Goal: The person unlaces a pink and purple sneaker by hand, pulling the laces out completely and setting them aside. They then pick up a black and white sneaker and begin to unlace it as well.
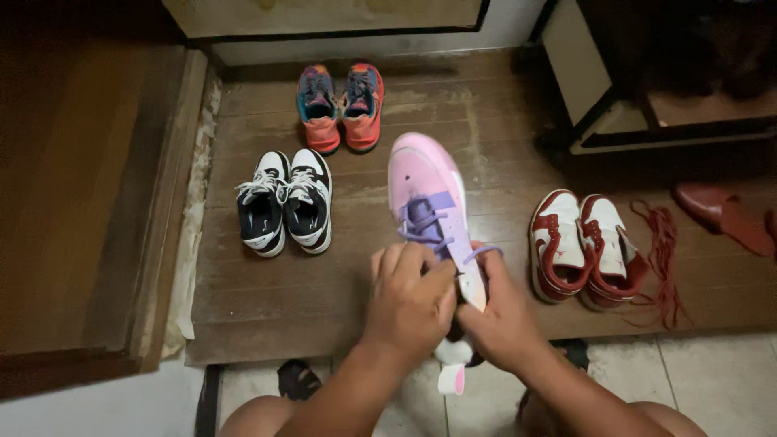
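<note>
A pink sneaker [421, 182] with purple laces [422, 220] is held up in front of me, toe pointing away. My left hand [409, 303] grips the shoe near its tongue and laces. My right hand [502, 320] holds the heel side, and a loop of purple lace lies over its fingers. The back of the shoe is hidden behind both hands. A small pink and white piece [451, 378] hangs below my hands.
On the worn wooden floor [243, 299] stand a black and white pair of sneakers [285, 201], an orange and blue pair [341, 105], and a red and white pair [584, 247] with loose red laces [662, 259]. A dark cabinet [647, 81] stands right; a wooden door [73, 202] is on the left.
</note>
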